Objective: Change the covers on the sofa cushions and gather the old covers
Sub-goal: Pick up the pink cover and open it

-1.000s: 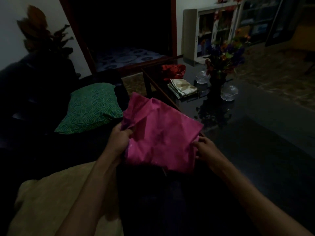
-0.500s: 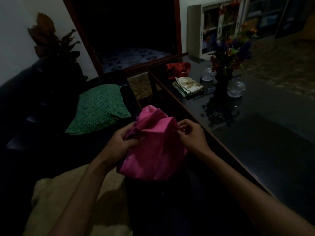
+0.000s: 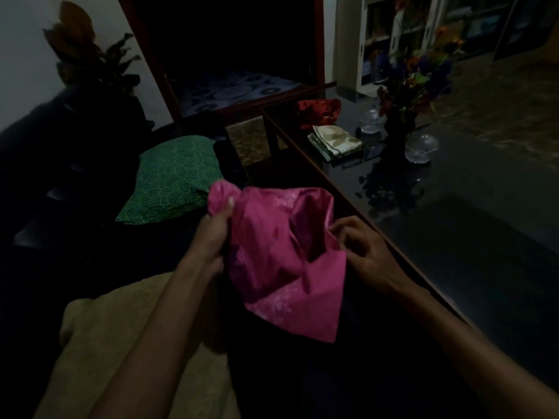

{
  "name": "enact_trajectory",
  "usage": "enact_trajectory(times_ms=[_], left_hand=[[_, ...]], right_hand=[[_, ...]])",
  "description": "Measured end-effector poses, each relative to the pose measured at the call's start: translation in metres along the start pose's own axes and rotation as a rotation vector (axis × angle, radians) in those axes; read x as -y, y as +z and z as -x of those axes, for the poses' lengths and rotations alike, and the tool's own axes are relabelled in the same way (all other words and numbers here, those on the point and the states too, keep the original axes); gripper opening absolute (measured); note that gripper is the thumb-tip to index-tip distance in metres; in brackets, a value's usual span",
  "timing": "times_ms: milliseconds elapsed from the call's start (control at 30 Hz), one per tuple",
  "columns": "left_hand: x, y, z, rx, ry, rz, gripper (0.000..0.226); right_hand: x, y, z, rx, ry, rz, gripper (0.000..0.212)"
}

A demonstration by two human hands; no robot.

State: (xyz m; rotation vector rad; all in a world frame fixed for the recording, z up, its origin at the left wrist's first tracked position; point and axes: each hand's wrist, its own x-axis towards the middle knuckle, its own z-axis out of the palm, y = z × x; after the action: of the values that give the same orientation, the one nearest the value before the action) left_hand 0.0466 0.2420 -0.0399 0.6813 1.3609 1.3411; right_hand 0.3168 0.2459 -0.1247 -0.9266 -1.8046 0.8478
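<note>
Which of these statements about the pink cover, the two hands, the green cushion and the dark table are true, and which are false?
1. Both hands hold the pink cover. True: left hand and right hand grip it.
2. The green cushion lies on the dark table. False: it lies on the sofa.
3. A folded cream cloth lies on the table. True.
4. The flower vase stands on the floor. False: it stands on the table.

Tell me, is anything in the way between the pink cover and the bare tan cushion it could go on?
Nothing visible is. Both hands, left hand and right hand, already grip the pink cover, and the tan cushion lies just beside it, under the left arm.
</note>
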Motion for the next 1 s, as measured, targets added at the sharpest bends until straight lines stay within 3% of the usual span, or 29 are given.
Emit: enact_trajectory(times_ms=[167,233,333,400,467,567,667,733,833,900,1000], left_hand=[[-0.058,0.024,0.011,0.077,0.257,0.071,0.028],[-0.069,0.027,0.015,0.13,0.308,0.053,0.029],[-0.073,0.025,0.016,0.185,0.374,-0.074,0.023],[-0.074,0.024,0.021,0.211,0.375,-0.132,0.017],[-0.075,0.022,0.023,0.206,0.363,-0.149,0.017],[-0.087,0.015,0.016,0.137,0.386,-0.13,0.01],[-0.107,0.006,0.004,0.037,0.433,-0.013,0.013],[-0.119,0.005,-0.002,0.015,0.45,0.045,0.017],[-0.124,0.015,-0.007,0.024,0.485,-0.017,0.015],[-0.118,0.029,-0.004,0.041,0.511,-0.151,0.01],[-0.105,0.051,0.003,0.024,0.579,-0.353,0.012]], right_hand=[[0.002,-0.015,0.005,0.397,0.139,0.569,0.017],[0.015,-0.012,-0.003,0.288,0.187,0.564,0.027],[0.032,-0.006,-0.028,0.019,0.147,0.342,0.039],[0.042,-0.001,-0.046,-0.046,0.195,0.262,0.051],[0.048,0.002,-0.054,0.046,0.26,0.212,0.021],[0.046,0.006,-0.054,0.089,0.279,0.104,0.035],[0.05,-0.001,-0.044,0.064,0.125,0.108,0.025],[0.044,-0.005,-0.034,0.268,0.137,0.244,0.015],[0.025,-0.013,-0.019,0.595,0.12,0.702,0.013],[0.018,-0.019,-0.02,0.589,0.104,0.897,0.02],[0.022,-0.019,-0.031,0.351,0.123,0.712,0.024]])
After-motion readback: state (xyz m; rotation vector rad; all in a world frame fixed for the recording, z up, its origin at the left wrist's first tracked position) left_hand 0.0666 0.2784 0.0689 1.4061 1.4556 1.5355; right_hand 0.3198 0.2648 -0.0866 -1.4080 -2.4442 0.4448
